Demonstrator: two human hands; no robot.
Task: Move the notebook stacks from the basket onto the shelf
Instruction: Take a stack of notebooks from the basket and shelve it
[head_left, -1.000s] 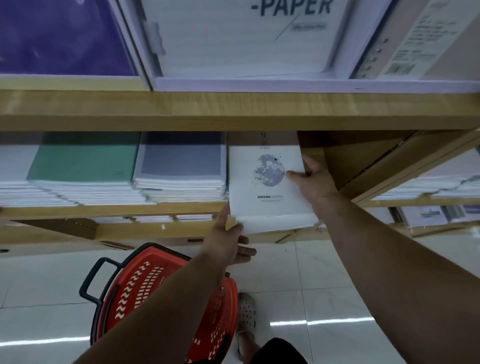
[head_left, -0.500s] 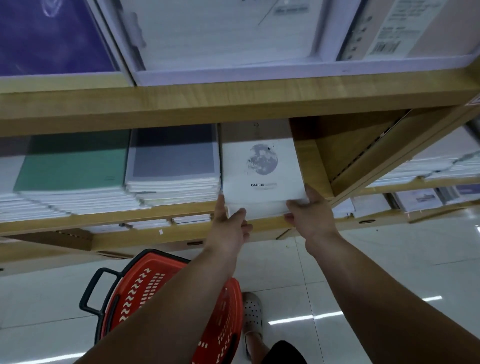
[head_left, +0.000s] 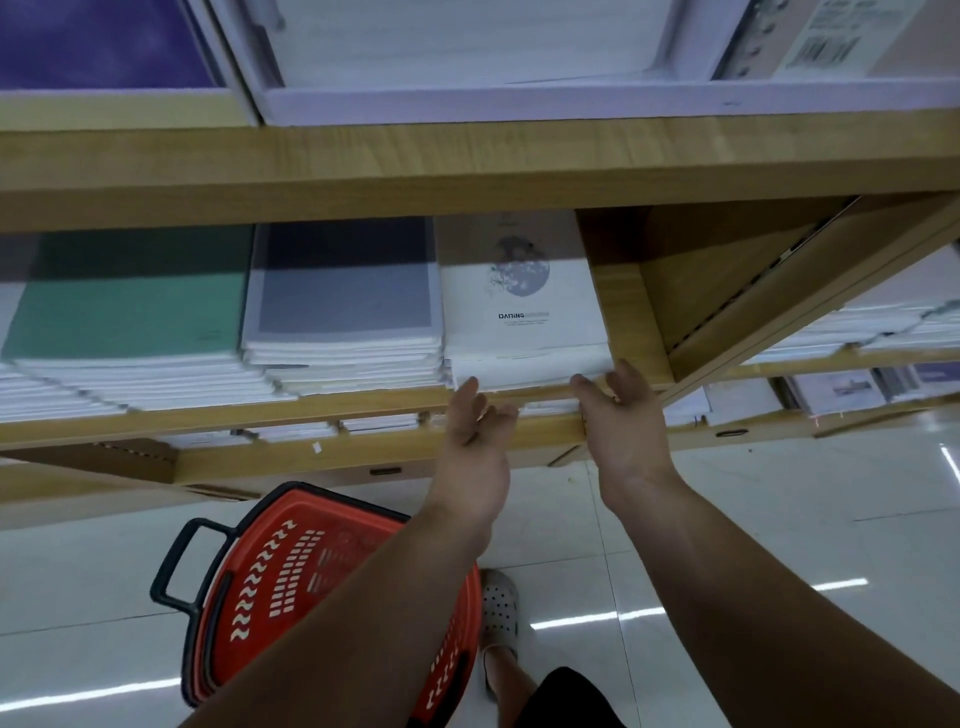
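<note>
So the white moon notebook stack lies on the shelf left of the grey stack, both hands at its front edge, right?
Not left: the head view shows the white notebook stack right of the grey stack on the shelf, left hand and right hand at its front edge.

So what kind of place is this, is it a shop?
Probably a stationery shop. Wooden shelves hold many stacks of identical notebooks, a red shopping basket sits on the shiny tiled floor, and a barcode label shows up top.
</note>
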